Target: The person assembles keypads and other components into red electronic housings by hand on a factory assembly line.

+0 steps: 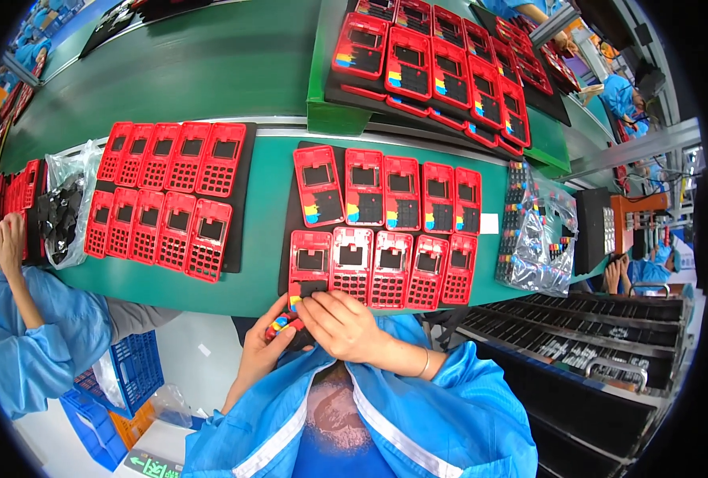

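Several red plastic housings with keypad openings lie in two rows on a black foam board in front of me. My left hand (262, 350) is closed round a small stack of black rubber keypads (282, 325) with red, yellow and blue keys. Over the lower end of the front-left housing (312, 245), my right hand (343, 325) has its fingers pinched on a keypad (314, 287) lying at its key openings; the fingertips cover part of it. Black keypads with coloured keys fill the back-row housings (402, 191). The other front-row housings (391, 267) show bare key holes.
Another board of red housings (163, 195) lies to the left, beside a plastic bag of black parts (63, 211). To the right is a clear bag of keypads (537, 239). A green raised stand (338, 117) bears more housings. A co-worker's hand (9, 245) is at far left.
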